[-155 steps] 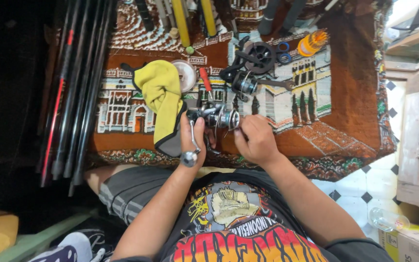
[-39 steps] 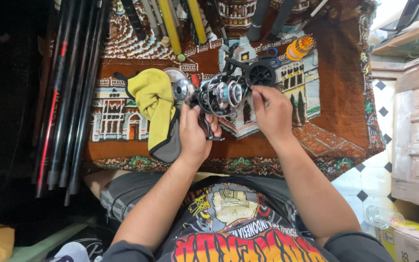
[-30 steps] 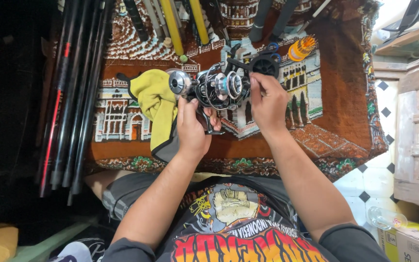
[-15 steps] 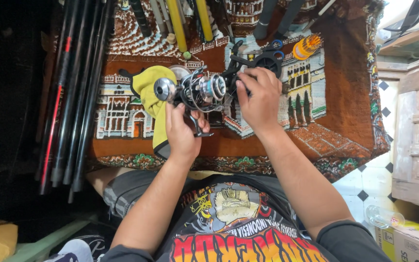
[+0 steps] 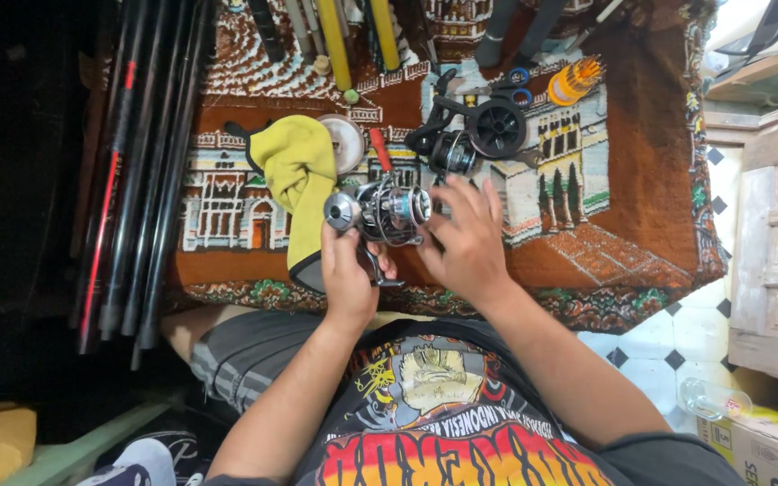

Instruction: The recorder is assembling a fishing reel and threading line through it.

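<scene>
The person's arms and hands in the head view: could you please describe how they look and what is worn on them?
Both arms are bare from the short sleeves down. The left hand and right hand wear no gloves, and no watch, ring or band shows. The sleeves belong to a black T-shirt with a yellow, orange and red print on the chest.

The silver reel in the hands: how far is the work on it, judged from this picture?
Done: cannot tell; the silver reel looks assembled. In hand: the left hand grips it by its foot, while the right hand is open beside its spool. Left: a black reel and a yellow cloth lie untouched on the patterned rug.
</scene>
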